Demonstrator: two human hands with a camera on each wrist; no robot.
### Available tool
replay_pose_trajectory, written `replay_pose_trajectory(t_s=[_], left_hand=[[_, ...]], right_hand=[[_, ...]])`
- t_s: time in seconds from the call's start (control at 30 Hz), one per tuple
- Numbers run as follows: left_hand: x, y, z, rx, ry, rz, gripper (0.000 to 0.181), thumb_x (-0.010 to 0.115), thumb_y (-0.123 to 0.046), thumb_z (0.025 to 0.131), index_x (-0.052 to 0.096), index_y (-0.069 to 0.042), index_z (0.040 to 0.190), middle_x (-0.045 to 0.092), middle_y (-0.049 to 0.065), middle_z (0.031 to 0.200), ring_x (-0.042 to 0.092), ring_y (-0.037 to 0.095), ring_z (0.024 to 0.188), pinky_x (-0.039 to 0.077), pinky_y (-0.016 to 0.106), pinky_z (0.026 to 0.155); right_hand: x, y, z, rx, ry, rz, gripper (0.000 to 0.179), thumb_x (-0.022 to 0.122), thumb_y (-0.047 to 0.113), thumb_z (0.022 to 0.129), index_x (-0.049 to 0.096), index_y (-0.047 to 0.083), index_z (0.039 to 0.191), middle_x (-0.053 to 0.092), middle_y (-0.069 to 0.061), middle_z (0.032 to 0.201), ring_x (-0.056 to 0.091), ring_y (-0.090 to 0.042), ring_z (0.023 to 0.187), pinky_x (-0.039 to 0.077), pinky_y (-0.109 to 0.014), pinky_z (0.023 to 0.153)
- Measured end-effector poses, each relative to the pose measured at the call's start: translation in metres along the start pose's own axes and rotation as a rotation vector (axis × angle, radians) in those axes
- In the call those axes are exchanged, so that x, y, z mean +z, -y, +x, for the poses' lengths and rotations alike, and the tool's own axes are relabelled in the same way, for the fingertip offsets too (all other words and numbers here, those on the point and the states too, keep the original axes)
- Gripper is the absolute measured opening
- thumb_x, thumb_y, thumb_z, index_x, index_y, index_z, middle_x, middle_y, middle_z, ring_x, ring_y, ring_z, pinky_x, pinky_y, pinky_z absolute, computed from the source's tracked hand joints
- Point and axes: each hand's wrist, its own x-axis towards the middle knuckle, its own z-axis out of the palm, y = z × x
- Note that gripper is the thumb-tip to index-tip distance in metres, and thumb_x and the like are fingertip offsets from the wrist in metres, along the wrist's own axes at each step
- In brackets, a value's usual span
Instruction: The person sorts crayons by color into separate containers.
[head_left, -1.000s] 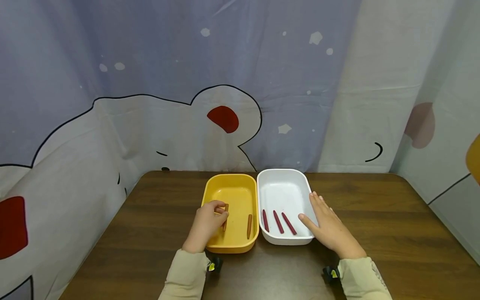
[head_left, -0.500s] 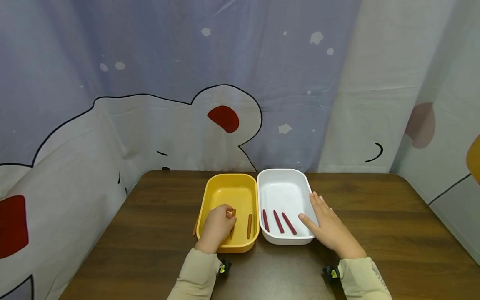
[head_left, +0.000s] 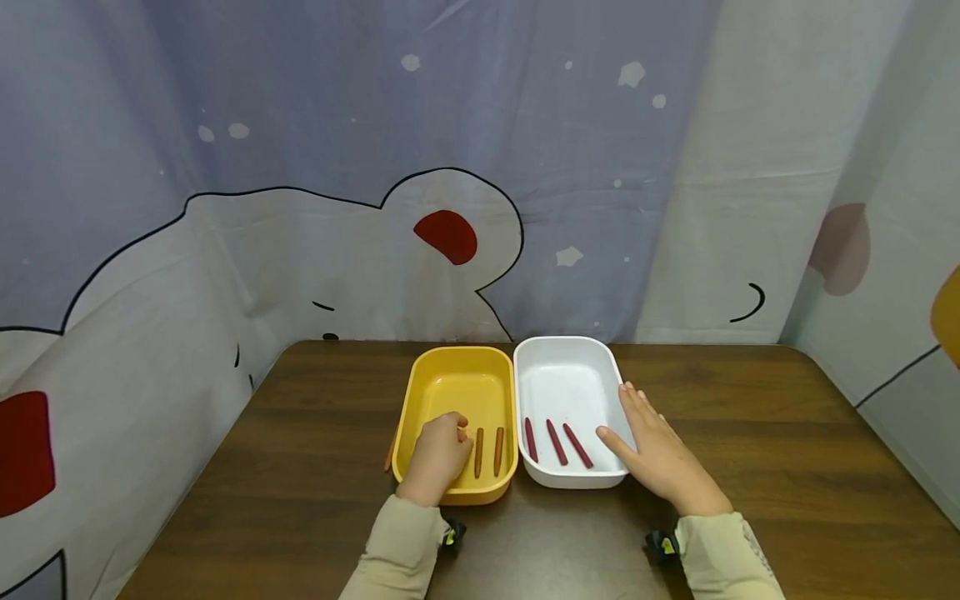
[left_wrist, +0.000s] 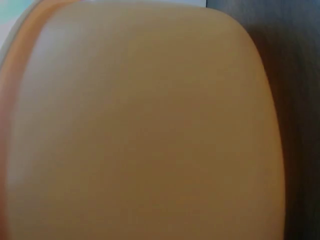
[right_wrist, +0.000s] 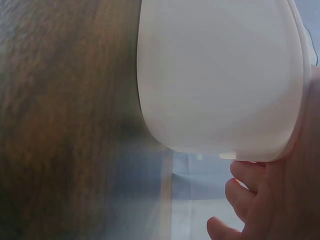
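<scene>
In the head view my left hand (head_left: pixel 437 454) reaches over the left rim of a yellow tray (head_left: pixel 463 379). Its bent fingers are beside a brown crayon (head_left: pixel 478 453) lying on the tray floor, with nothing visible in their grasp. Parallel to that one lies another brown crayon (head_left: pixel 498 452). My right hand (head_left: pixel 663 454) rests with straight fingers along the right side of a white tray (head_left: pixel 566 375), thumb over its rim. The right wrist view shows the right hand's fingers (right_wrist: pixel 245 172) at the tray's outer wall. Yellow wall (left_wrist: pixel 150 120) fills the left wrist view.
Inside the white tray are three dark red crayons, a left one (head_left: pixel 531 440), a middle one (head_left: pixel 557 442) and a right one (head_left: pixel 577 446). Another brown crayon (head_left: pixel 391 452) lies outside the yellow tray's left wall on the wooden table (head_left: pixel 322 417). Printed curtain (head_left: pixel 337 267) hangs behind.
My left hand has carried a brown crayon rightward from the yellow tray's left side and let go of it beside the other one. My right hand has stayed still.
</scene>
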Motion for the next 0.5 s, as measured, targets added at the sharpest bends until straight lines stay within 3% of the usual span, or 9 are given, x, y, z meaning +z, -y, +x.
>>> replay_pose_trajectory(t_s=[0.27,0.5], left_hand=[[-0.003,0.000,-0.001,0.018,-0.027,0.002,0.021,0.067,-0.002,0.094,0.070,0.005,0.113,0.066,0.006,0.082,0.061,0.016,0.070,0.053,0.034,0.064],[-0.018,-0.002,-0.003,0.026,-0.064,-0.019,0.026,0.067,-0.014,0.097,0.070,0.001,0.117,0.070,0.006,0.089,0.065,0.018,0.076,0.056,0.036,0.068]], right_hand=[[-0.001,0.002,0.000,0.004,0.004,0.000,0.086,0.050,0.052,0.104,0.020,-0.008,0.158,0.017,-0.027,0.165,0.015,-0.048,0.151,0.016,-0.066,0.118],[0.000,0.001,0.000,0.000,0.001,-0.003,0.086,0.050,0.052,0.104,0.020,-0.008,0.158,0.018,-0.027,0.164,0.016,-0.048,0.151,0.017,-0.066,0.118]])
